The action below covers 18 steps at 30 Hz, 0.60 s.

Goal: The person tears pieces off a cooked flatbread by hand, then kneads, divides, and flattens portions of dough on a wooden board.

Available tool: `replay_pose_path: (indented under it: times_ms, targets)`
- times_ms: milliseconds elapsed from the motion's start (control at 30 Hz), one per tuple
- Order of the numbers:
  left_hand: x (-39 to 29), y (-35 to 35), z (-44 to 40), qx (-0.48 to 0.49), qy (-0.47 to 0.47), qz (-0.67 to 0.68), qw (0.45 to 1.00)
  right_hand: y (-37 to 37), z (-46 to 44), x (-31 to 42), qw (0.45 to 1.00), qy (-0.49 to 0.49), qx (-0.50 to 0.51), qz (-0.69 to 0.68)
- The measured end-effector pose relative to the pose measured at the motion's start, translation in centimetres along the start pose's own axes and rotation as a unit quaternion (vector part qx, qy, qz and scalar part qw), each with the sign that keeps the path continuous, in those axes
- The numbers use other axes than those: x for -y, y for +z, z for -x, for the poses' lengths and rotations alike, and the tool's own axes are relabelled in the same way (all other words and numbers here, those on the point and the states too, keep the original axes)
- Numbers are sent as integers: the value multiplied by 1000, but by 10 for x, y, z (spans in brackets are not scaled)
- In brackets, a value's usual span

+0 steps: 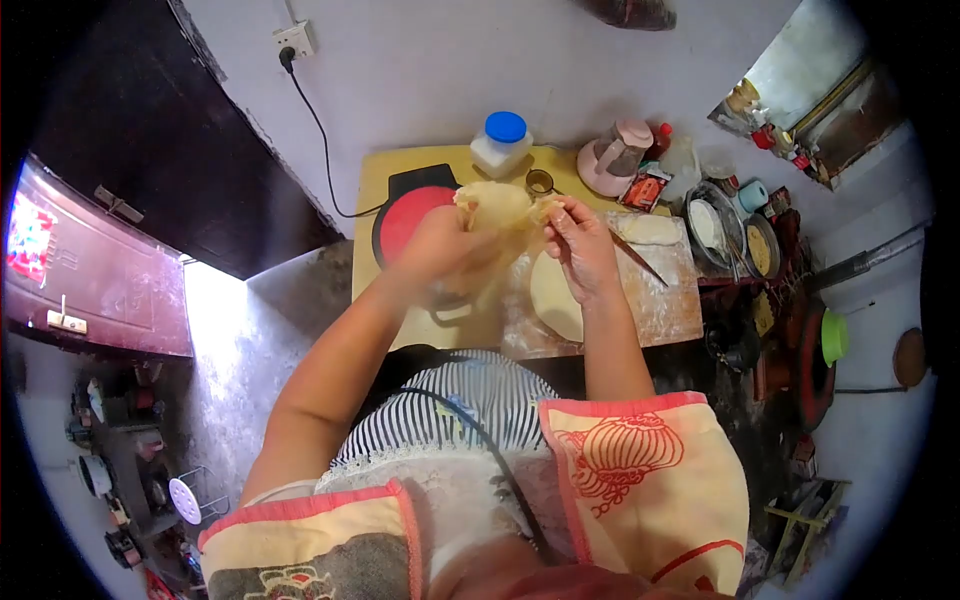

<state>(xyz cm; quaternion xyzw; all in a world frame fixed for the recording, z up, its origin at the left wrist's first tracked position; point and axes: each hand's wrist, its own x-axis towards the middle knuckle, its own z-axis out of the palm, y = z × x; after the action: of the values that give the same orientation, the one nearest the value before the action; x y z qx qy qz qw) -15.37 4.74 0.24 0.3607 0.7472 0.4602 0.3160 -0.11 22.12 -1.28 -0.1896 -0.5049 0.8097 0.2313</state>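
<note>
Holding pale sheet crosswise between hands

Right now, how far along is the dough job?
Looks partway. Done: dough round flattened on the floured board; electric griddle's cord plugged in. In hand: thin pale sheet between left hand and right hand. Probably left: cooking that round, working the dough piece beside the knife.

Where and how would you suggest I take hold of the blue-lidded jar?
I'd grip the jar by its body, below the broad blue lid, thumb and fingers on opposite sides, coming from your side. It stands upright with the wall behind it, and the lid might be loose.
</note>
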Motion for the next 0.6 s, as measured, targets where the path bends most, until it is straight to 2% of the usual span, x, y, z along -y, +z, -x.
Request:
replay_pose_path:
  times_ms: [67,367,600]
  targets:
    - [-4,-3,0,5,-30,-5,1000,6,5,-5,999,-8,5,54]
    - [-8,4,-2,47,-53,208,975,11,10,-12,984,-75,-36,159]
    - [-7,16,-8,30,-53,186,981,14,11,-12,932,-144,-103,317]
